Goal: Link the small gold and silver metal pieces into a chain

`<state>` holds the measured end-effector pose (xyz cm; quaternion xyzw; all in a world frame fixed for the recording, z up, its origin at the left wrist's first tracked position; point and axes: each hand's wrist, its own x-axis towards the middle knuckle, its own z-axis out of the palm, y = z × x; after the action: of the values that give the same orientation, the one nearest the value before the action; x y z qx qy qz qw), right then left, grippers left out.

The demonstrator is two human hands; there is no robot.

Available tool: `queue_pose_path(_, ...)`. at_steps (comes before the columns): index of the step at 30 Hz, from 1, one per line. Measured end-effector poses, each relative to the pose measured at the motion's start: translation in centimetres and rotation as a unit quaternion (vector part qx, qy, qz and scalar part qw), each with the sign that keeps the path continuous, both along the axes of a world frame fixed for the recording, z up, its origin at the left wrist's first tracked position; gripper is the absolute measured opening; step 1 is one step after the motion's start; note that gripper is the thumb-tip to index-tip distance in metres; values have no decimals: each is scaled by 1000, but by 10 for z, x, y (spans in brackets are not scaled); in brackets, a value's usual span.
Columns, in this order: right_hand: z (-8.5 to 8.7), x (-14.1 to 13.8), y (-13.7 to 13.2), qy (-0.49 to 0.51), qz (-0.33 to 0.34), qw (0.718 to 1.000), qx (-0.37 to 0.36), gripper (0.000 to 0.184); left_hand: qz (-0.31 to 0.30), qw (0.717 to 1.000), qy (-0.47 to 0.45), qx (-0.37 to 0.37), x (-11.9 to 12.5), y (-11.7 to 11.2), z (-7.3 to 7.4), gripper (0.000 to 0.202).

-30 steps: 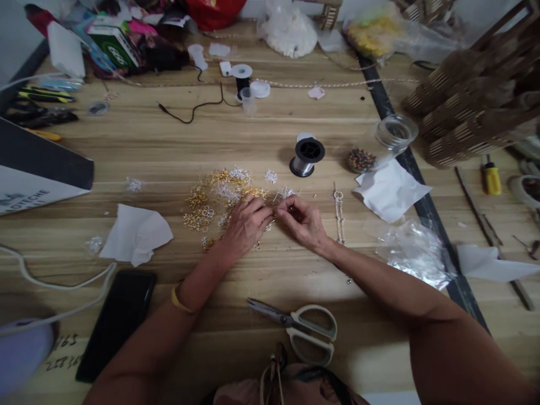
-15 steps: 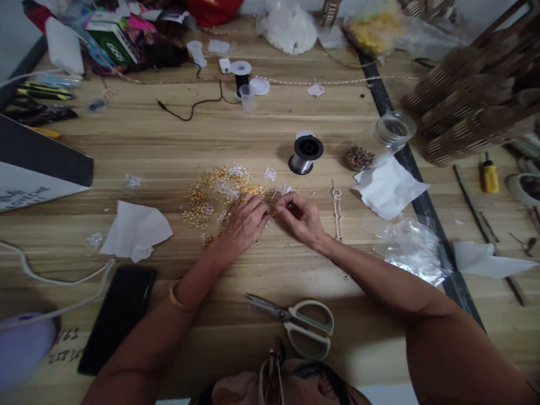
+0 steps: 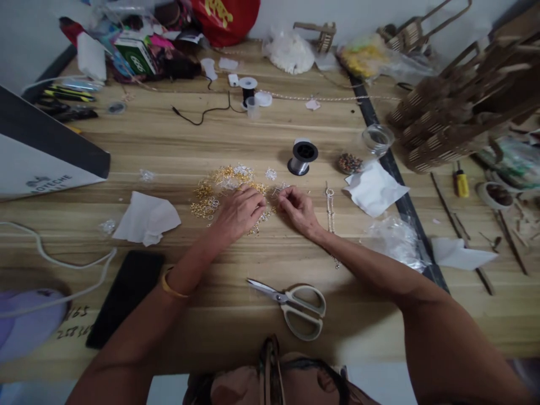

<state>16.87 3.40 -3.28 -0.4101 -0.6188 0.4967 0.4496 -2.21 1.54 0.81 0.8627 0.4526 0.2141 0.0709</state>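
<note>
My left hand [image 3: 241, 212] rests over a spread of small gold and silver jewellery findings [image 3: 205, 207], its fingers bent down and pressed together. Whatever lies under its fingertips is hidden. Just to the right, my right hand [image 3: 298, 209] is closed in a pinch, thumb against forefinger; anything between them is too small to name. Close to its fingers lie short silver pins [image 3: 279, 189] and a little heap of silver beads [image 3: 270, 174]. A thin silver chain bracelet [image 3: 329, 211] is laid out right of that hand.
Scissors [image 3: 291, 304] lie before my body, beside a black phone [image 3: 126, 295] at left. A wire spool [image 3: 302, 157] stands beyond the hands. White paper [image 3: 375, 188], a plastic bag [image 3: 396, 239] and a jar on its side [image 3: 377, 140] with dark beads are at right.
My view has tilted up and shifted, so more of the wall shows. The gap between my hands is a little wider, and both stay over the findings.
</note>
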Motion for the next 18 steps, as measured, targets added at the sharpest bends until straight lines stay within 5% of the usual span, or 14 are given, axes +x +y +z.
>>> queue_pose_path(5,-1,0,0,-11,-24,1000,5,26,-109,989,87,43,15,-19,-3,20)
queue_pose_path(12,-5,0,2,0,-40,999,-4,30,-97,986,134,5,5,-43,-21,28)
queue_pose_path(18,4,-2,2,-4,-22,1000,-16,31,-65,991,106,53,-14,-55,-28,30)
